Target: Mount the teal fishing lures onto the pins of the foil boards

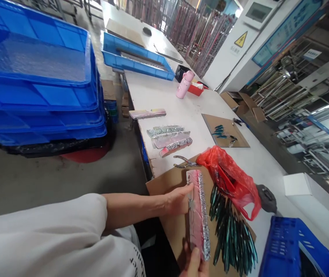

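A long pink bar (197,215) with a rough, silvery crusted edge is held above the cardboard on the table. My left hand (178,198) is closed round its left side near the far end, thumb on the upper face. At the near end, my right hand (195,263) grips it with the thumb on top; part of this hand is cut off by the frame. Right beside the bar lies a heap of slender dark teal pieces (230,234). Just beyond its far end are pliers (186,162) with spread handles and a crumpled red plastic bag (228,177).
Several similar bars (172,139) lie farther up the white table (155,88). A cardboard sheet (241,140) carries small teal pieces. Beyond stand a pink bottle (185,84) and a blue tray (138,61). Stacked blue crates (43,96) rise at left; another blue crate (282,246) is at lower right.
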Available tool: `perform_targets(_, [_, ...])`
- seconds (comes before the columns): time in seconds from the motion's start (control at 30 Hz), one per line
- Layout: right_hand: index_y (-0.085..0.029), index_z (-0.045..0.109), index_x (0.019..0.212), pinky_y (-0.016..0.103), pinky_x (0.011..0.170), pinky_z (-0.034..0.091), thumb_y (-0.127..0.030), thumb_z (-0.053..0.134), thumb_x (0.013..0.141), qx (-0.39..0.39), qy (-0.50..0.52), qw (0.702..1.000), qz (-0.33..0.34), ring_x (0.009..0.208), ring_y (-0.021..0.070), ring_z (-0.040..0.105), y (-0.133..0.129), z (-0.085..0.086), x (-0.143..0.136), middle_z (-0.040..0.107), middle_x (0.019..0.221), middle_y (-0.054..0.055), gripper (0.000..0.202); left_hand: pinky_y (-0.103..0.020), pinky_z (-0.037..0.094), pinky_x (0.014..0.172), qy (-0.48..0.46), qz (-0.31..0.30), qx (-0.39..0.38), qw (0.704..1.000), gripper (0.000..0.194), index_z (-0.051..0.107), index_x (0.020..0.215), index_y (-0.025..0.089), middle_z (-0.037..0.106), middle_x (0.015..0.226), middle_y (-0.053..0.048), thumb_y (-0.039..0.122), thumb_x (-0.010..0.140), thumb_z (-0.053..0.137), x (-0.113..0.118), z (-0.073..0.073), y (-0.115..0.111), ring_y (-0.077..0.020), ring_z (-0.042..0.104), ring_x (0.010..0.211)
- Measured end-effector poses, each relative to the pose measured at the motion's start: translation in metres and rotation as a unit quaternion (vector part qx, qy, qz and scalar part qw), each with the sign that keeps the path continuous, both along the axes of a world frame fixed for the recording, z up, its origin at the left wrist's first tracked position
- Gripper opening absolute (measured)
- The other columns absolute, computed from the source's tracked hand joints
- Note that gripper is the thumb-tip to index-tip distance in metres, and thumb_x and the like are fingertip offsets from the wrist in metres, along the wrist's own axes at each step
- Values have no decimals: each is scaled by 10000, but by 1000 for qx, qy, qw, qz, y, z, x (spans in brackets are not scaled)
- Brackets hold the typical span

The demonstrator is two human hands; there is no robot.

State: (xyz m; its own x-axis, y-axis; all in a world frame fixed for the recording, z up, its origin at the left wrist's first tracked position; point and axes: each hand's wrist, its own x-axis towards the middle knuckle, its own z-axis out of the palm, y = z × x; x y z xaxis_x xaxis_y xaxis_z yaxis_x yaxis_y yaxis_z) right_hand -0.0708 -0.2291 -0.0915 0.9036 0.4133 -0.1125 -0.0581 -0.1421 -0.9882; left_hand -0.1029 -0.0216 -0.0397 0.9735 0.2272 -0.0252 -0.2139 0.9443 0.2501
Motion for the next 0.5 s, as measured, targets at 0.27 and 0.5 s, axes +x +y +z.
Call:
perform_targets(0.27, [-294, 530, 1117, 272, 786, 484, -407, 533, 768, 140, 34, 989, -30, 923, 115, 571, 9, 41, 66, 603, 1097, 8, 366, -273, 445, 656, -42, -218, 142, 965, 342, 585, 1025, 122, 643, 921, -108, 241, 706, 617, -52, 14, 9, -246, 615, 897])
perform_targets(0.5, [-210, 584, 1058, 330, 807, 478, -429, 582, 718, 96, 103, 979, 148, 878, 168, 594, 36, 47, 61, 649, 972, 51, 405, -197, 309, 444, 76, -318, 172, 929, 554, 638, 987, 116, 605, 833, -65, 573, 843, 360, -53, 29, -8, -90, 498, 559])
